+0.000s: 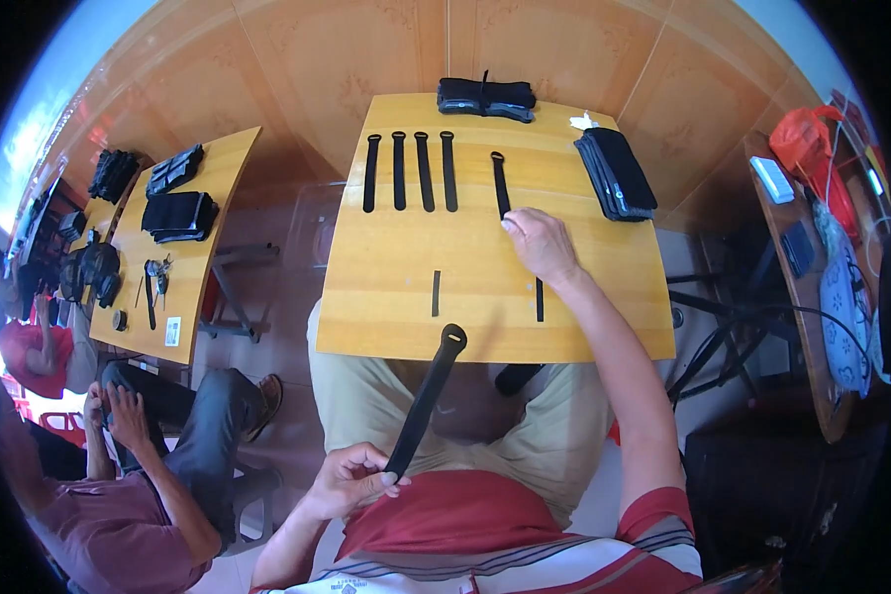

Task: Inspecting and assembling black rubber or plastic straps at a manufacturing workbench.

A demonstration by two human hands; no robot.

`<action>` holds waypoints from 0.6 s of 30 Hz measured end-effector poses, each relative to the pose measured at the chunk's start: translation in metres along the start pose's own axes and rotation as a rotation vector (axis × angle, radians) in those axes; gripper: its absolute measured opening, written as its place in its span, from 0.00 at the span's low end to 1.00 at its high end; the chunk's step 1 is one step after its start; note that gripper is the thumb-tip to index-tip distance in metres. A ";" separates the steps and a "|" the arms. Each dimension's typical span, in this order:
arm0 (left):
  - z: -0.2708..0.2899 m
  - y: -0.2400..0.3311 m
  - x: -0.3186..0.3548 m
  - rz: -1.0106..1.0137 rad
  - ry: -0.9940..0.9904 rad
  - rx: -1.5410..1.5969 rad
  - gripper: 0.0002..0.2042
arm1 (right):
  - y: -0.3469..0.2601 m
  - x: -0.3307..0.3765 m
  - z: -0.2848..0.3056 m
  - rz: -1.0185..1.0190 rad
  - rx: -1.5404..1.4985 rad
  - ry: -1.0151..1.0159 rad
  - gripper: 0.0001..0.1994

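My left hand [351, 480] is closed on the lower end of a black strap [425, 408]. That strap slants up in front of my lap, its slotted end near the table's front edge. Out over the table, my right hand [542, 246] has its fingers closed at the near end of another black slotted strap [500, 182], which lies with its slot pointing away from me. To the left, several similar straps [399, 173] are laid side by side. One short dark strip [436, 294] lies nearer me; another dark strip [540, 301] shows partly below my right wrist.
The wooden table [386, 297] carries a strapped black bundle [485, 99] at the back and a dark folded stack [616, 173] at right. A side table [228, 163] with black pouches stands left, a seated person [119, 515] beside it. A shelf [784, 223] stands right.
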State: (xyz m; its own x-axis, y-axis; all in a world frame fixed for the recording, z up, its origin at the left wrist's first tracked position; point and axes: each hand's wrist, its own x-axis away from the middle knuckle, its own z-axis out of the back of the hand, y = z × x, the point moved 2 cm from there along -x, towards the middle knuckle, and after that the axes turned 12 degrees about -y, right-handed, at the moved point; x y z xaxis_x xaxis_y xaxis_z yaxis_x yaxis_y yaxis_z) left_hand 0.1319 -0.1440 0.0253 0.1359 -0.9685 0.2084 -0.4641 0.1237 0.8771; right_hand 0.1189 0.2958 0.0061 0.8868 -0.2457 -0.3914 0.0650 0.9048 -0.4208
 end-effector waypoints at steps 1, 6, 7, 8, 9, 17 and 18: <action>0.001 0.000 0.000 0.000 0.001 0.003 0.04 | -0.001 0.000 0.000 0.000 0.000 -0.004 0.07; 0.006 0.000 -0.004 -0.007 0.020 0.013 0.04 | -0.005 -0.001 0.001 0.071 0.143 -0.135 0.14; 0.007 -0.001 -0.005 -0.005 0.017 0.017 0.04 | -0.004 -0.001 0.001 0.068 0.145 -0.138 0.14; 0.009 -0.001 -0.006 0.000 0.019 0.023 0.04 | 0.000 -0.003 0.001 0.000 0.069 -0.151 0.16; 0.010 -0.002 -0.008 0.004 0.022 0.028 0.05 | 0.003 -0.004 0.001 -0.067 -0.007 -0.163 0.18; 0.015 0.006 -0.016 -0.015 -0.001 0.031 0.05 | 0.026 -0.024 -0.016 -0.148 0.137 -0.182 0.19; 0.016 0.007 -0.017 -0.015 -0.002 0.024 0.05 | 0.026 -0.028 -0.018 -0.153 0.100 -0.205 0.19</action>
State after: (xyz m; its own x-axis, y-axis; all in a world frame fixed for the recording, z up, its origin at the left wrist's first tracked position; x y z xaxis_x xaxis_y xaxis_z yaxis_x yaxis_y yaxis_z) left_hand 0.1126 -0.1299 0.0212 0.1412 -0.9708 0.1939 -0.4829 0.1035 0.8696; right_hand 0.0878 0.3198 -0.0092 0.9367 -0.3158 -0.1511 0.2413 0.8950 -0.3751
